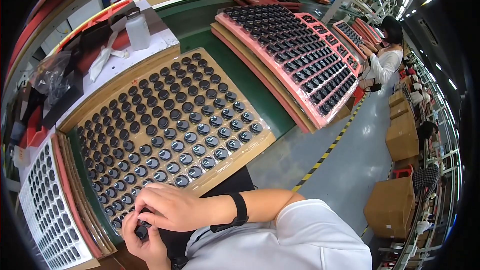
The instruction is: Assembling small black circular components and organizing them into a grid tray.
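Observation:
My left hand is closed around a small black round part at the lower left, its fingers curled upward. From the right, my right hand reaches across and pinches at the top of the same part. My fingers cover much of it, so its exact kind is hidden. Both hands are over the near left corner of a cardboard-backed tray. Rows of glossy black round caps stand in the tray under clear plastic edges. A black band circles my right wrist.
On the left, a white tray of black round parts leans beside stacked boards. Stacked pink trays of black parts lie beyond. A white bottle stands on a ledge. A co-worker works at the far right, near cardboard boxes.

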The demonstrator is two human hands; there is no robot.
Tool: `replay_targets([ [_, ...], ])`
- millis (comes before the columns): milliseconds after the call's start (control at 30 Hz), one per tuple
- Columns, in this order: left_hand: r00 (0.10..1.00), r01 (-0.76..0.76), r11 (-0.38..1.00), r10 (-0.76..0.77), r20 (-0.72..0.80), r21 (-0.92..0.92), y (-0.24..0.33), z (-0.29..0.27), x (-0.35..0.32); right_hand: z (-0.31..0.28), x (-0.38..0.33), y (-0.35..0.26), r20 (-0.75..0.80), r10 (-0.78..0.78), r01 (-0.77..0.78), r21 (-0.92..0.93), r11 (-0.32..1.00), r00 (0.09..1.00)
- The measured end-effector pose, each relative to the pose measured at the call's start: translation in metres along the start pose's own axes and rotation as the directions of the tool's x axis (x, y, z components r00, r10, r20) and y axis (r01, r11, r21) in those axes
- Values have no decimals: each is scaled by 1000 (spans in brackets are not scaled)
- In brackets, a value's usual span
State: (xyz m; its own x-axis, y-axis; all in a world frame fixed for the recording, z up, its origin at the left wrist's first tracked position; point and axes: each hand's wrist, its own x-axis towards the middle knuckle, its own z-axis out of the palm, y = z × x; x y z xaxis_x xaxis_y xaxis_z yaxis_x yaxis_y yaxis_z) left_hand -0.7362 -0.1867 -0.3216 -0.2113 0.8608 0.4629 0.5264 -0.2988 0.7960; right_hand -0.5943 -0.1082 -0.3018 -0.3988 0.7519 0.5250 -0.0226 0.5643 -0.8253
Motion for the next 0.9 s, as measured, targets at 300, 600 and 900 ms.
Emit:
replay_targets([
  [300, 949, 280, 753, -312, 52, -595, -12, 4, 2, -12, -4, 7, 208, 290, -351, 678, 646, 934],
  [600, 960, 252, 640, -258, 105, -726, -4, 15, 8, -13, -8, 21, 273, 304, -343, 916, 208, 913],
  [900, 925, 365, 545, -301, 231, -755, 1, 22, 8, -16, -16, 19, 269, 383, -366, 907, 208, 884],
])
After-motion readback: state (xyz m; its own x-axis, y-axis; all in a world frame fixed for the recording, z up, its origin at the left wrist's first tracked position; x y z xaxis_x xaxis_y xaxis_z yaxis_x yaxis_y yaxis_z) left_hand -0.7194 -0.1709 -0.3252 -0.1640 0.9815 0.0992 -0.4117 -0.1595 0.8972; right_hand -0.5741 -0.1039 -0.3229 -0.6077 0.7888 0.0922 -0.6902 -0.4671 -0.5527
